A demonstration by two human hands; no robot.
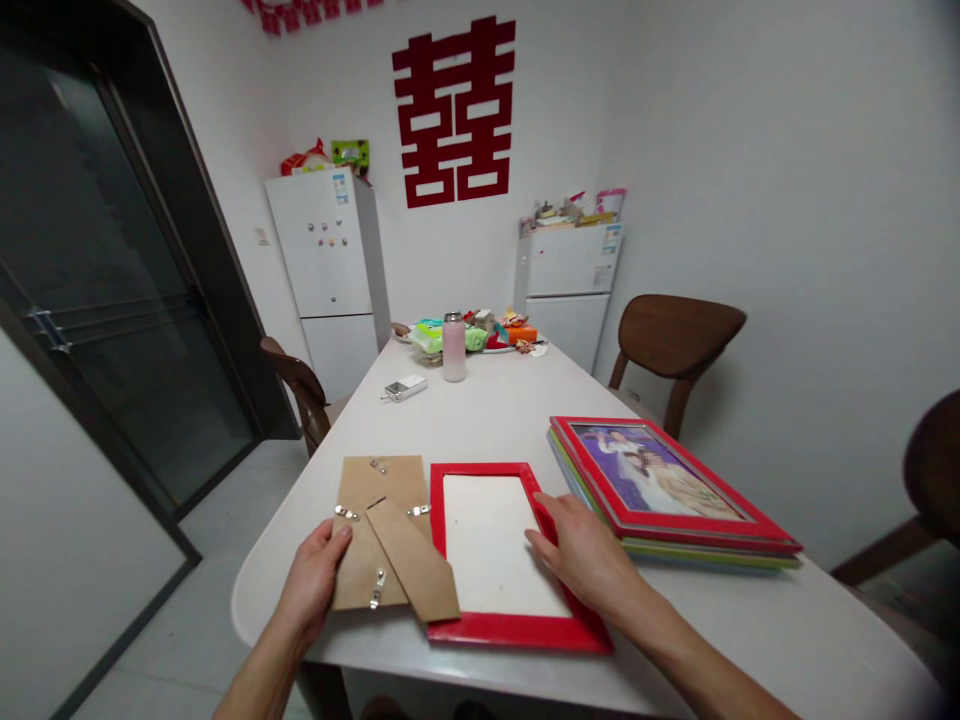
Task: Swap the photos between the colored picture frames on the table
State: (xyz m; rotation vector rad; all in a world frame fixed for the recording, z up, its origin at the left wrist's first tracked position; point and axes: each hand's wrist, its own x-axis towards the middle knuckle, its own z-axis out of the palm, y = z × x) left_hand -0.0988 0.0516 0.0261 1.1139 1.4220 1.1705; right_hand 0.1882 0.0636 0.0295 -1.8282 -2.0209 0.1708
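A brown picture frame backing board lies back side up at the table's front left, with metal turn clips and a slanting brown easel stand. My left hand grips its left edge, thumb on top; the other fingers are mostly hidden. Just to the right lies a red picture frame, its window showing a plain white area. The lower end of the easel stand overlaps the frame's left side. My right hand holds the frame's right side, thumb reaching over the window.
A stack of picture frames sits at right, a red one with a photo on top. Farther back on the white table stand a pink bottle, a small white device and assorted packages. Chairs flank the table.
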